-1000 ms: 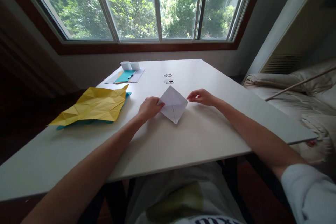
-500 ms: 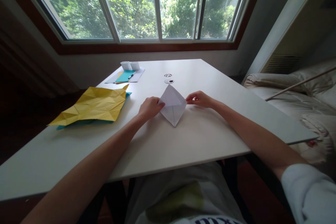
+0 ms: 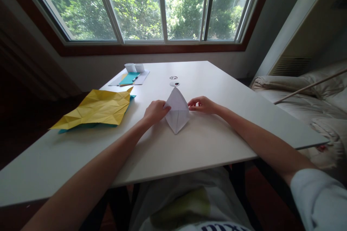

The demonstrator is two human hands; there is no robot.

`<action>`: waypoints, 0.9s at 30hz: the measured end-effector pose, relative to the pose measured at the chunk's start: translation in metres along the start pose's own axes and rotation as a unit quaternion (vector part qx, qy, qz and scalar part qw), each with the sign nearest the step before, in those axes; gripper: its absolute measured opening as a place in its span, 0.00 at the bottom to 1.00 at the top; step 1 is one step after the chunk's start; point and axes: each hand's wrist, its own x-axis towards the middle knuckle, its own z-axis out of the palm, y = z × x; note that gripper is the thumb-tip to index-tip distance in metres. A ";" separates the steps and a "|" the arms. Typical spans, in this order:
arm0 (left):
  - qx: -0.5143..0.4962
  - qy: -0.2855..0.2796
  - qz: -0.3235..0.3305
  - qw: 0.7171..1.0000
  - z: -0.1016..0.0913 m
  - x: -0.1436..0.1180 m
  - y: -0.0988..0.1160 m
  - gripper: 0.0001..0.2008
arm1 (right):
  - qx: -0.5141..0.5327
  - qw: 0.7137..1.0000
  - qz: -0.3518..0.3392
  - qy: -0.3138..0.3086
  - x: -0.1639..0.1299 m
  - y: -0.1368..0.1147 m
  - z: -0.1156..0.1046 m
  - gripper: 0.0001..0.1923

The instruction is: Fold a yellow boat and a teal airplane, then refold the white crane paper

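A folded white paper (image 3: pixel 176 110), kite-shaped with a crease down its lower half, stands out over the middle of the table. My left hand (image 3: pixel 157 111) grips its left corner, thumb on the front face and the other fingers behind. At the right corner, my right hand (image 3: pixel 203 105) has its curled fingertips against the paper's edge, closed on it as far as I can see. The back of the paper and the fingertips behind it are hidden.
On the white table (image 3: pixel 151 158), a creased yellow sheet (image 3: pixel 100 108) lies over a teal one (image 3: pixel 92 126) at left. Farther back are a small teal sheet (image 3: pixel 129 78), a pen (image 3: pixel 135 78) and two white folded pieces (image 3: pixel 135 67). Round metal fittings (image 3: pixel 175 84) sit beyond the paper.
My right hand has moved slightly left, bringing the paper's right corner inward. The paper looks narrower and its bottom point has shifted left and nearer me. My left hand stays nearly in place.
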 end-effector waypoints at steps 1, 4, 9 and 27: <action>-0.002 0.001 0.002 1.000 0.000 0.000 0.000 0.15 | 0.000 1.000 -0.001 0.001 0.000 -0.001 0.001 0.20; -0.008 0.003 0.006 1.000 0.000 -0.001 0.001 0.15 | -0.004 1.000 0.001 0.010 0.000 -0.002 0.003 0.20; -0.010 0.001 0.009 1.000 0.001 -0.001 0.002 0.15 | -0.011 1.000 0.009 0.010 0.001 -0.002 0.006 0.19; -0.042 -0.002 0.033 0.999 0.005 -0.002 0.006 0.15 | -0.085 0.995 0.028 0.037 0.001 -0.006 0.012 0.10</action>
